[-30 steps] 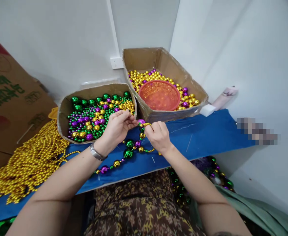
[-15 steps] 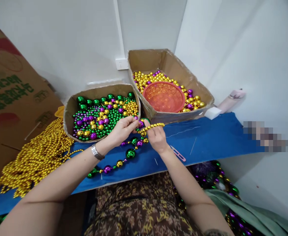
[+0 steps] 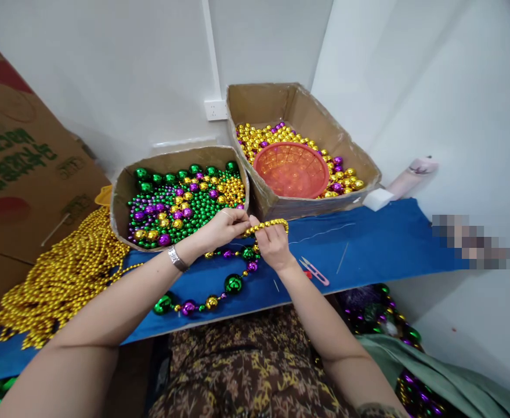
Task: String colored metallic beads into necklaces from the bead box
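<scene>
- A short row of gold beads (image 3: 268, 224) is held just above the blue desk (image 3: 380, 244), close before a cardboard box (image 3: 315, 204).
- Its left end is pinched by the closed fingers of the left hand (image 3: 220, 227).
- Its middle is gripped by the right hand (image 3: 272, 244), fingers closed on it.
- A string of bigger beads (image 3: 232, 284) is laid on the desk under both hands.

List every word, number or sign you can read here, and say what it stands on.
Green print on the cardboard carton: tilted, too blurred to read.
Dark mark on the pink object: too small to read.
Pixelated patch at right: unreadable.
The gold bead strand between left hand and right hand bears no text.
</scene>
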Action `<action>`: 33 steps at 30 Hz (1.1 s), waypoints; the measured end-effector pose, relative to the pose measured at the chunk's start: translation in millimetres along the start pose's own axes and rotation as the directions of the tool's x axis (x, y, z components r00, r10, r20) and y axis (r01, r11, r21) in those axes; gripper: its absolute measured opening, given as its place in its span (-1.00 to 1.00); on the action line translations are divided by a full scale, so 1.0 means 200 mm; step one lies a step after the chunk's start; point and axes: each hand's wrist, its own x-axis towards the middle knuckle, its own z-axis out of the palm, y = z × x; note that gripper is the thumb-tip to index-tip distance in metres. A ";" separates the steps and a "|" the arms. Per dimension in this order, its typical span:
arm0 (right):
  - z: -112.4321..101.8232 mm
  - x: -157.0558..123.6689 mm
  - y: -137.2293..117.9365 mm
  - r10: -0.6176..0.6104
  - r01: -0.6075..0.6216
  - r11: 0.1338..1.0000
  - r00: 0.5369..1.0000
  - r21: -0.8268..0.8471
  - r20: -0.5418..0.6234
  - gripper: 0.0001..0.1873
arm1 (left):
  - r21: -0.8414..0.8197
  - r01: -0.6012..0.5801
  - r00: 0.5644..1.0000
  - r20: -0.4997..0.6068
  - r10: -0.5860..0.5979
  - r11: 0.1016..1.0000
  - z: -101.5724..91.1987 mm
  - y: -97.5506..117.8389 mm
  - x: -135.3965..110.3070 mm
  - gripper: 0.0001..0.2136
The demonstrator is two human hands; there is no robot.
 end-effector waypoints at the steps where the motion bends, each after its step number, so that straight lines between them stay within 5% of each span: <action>1: -0.01 0.00 -0.01 0.067 -0.068 0.995 0.998 0.067 0.011 -0.72 | -0.040 0.002 1.000 -0.017 -0.003 0.999 0.00 -0.01 0.00 -0.80; 5: -0.13 -0.02 -0.06 0.313 -0.373 0.809 0.927 0.455 0.205 -0.70 | -0.211 -0.004 0.981 -0.191 -0.038 0.978 -0.01 -0.01 -0.03 -0.77; 10: -0.37 -0.06 -0.07 0.162 -0.590 0.486 0.786 0.645 0.597 -0.77 | -0.245 -0.072 0.932 -0.362 -0.022 0.967 -0.01 0.00 -0.05 -0.77; 16: -0.35 0.01 -0.09 0.473 -0.612 0.509 0.786 0.605 0.398 -0.76 | -0.024 -0.225 0.940 -0.268 0.210 0.974 0.09 -0.02 -0.11 -0.81; 22: -0.18 -0.01 -0.19 0.597 -0.649 0.029 0.621 0.760 0.507 -0.79 | 0.096 -0.303 0.926 -0.205 0.317 0.948 0.18 -0.09 -0.23 -0.82; 33: -0.16 -0.01 -0.23 0.432 -0.741 -0.099 0.569 0.664 0.699 -0.71 | 0.051 -0.227 0.928 -0.291 0.232 0.973 0.17 -0.22 -0.32 -0.84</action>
